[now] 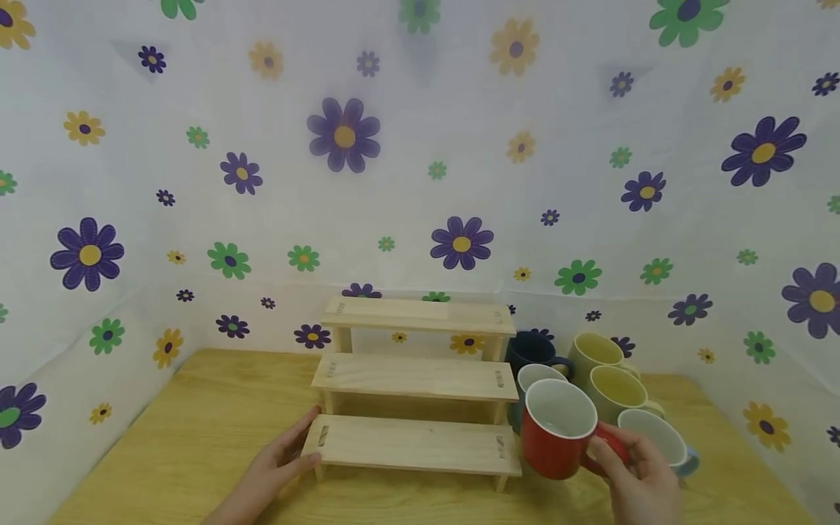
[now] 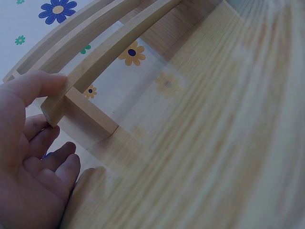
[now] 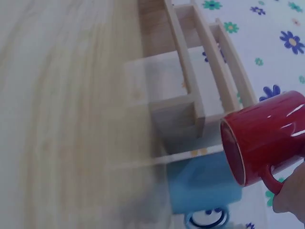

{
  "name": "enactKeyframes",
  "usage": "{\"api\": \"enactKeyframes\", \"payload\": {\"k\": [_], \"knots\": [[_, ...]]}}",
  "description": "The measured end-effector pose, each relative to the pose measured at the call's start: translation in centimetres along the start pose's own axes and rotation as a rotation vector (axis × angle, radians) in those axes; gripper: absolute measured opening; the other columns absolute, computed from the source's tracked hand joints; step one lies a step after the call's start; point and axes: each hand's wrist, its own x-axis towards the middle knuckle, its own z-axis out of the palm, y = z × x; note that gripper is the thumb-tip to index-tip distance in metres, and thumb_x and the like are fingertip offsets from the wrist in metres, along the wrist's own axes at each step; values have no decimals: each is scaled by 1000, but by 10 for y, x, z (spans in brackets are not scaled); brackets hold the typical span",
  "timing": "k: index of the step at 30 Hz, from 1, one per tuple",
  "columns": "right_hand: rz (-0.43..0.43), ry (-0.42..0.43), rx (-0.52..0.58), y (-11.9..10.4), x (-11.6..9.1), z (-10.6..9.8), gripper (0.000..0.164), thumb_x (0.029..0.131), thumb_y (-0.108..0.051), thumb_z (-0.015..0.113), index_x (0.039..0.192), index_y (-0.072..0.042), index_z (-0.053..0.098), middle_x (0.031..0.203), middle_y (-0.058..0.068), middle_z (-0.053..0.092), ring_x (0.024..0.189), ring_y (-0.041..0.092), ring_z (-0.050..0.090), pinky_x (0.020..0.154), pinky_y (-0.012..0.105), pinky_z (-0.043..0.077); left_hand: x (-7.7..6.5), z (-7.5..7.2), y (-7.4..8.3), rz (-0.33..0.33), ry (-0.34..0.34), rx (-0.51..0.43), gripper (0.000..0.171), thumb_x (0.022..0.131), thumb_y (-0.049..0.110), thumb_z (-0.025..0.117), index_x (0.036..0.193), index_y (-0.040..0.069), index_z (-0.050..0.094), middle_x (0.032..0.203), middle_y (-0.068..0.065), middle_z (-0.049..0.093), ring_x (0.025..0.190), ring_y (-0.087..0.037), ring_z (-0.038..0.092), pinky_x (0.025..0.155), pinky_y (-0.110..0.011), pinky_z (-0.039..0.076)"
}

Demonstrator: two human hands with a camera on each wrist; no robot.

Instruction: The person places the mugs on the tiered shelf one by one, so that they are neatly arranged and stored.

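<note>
A red mug [image 1: 558, 441] with a white inside is upright, its handle gripped by my right hand [image 1: 639, 467]. It is in front of several other mugs and overlaps the right end of the lowest shelf board in the head view. My left hand [image 1: 278, 463] holds the left end of that board on a three-step wooden stand [image 1: 413, 445]. The left wrist view has the thumb [image 2: 45, 85] on the board's upper edge and fingers below its end. In the right wrist view, the red mug [image 3: 267, 136] hangs beside a light blue mug [image 3: 202, 183].
Right of the stand are a dark blue mug [image 1: 528, 350], two yellow mugs [image 1: 617, 394], a white-lined mug [image 1: 534, 375] partly hidden behind the red one, and the light blue mug [image 1: 656, 437]. The wooden table [image 1: 177, 430] meets a flower-patterned cloth [image 1: 407, 197] at the back and sides.
</note>
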Motion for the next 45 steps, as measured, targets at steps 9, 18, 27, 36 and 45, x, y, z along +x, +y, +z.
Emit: {"api": "enactKeyframes", "payload": {"k": [9, 18, 27, 36, 45], "knots": [[46, -28, -84, -24, 2, 36, 28, 91, -4, 63, 116, 6, 55, 104, 0, 67, 92, 13, 64, 75, 27, 57, 1, 0, -3, 22, -20, -14, 67, 91, 23, 66, 149, 15, 34, 154, -11, 27, 139, -32, 25, 93, -8, 33], [23, -114, -99, -32, 6, 78, 30, 92, -7, 63, 117, 6, 52, 110, 2, 63, 100, 16, 59, 86, 25, 53, 2, -2, -5, 31, -45, -25, 69, 91, 22, 65, 150, 11, 31, 155, -8, 23, 139, -30, 23, 94, -8, 32], [5, -164, -25, -32, 18, 124, 26, 91, 0, 62, 115, 5, 55, 108, 7, 62, 98, 21, 58, 85, 29, 54, 2, -2, -3, 28, -51, -27, 70, 92, 23, 65, 151, 11, 30, 155, -10, 22, 140, -32, 21, 94, -8, 32], [-25, -246, 81, -25, 37, 169, 24, 91, -3, 62, 114, 3, 58, 110, 11, 60, 97, 24, 58, 85, 35, 54, 2, -3, -4, 21, -44, -10, 69, 92, 25, 65, 151, 13, 31, 155, -9, 23, 140, -33, 22, 93, -8, 32], [-38, -247, 101, -19, 59, 214, 21, 90, -1, 64, 110, 4, 61, 104, 10, 63, 95, 21, 59, 88, 39, 52, 2, -1, -3, 7, -31, 6, 69, 91, 27, 66, 150, 15, 32, 154, -9, 25, 139, -34, 26, 100, -17, 37]]}}
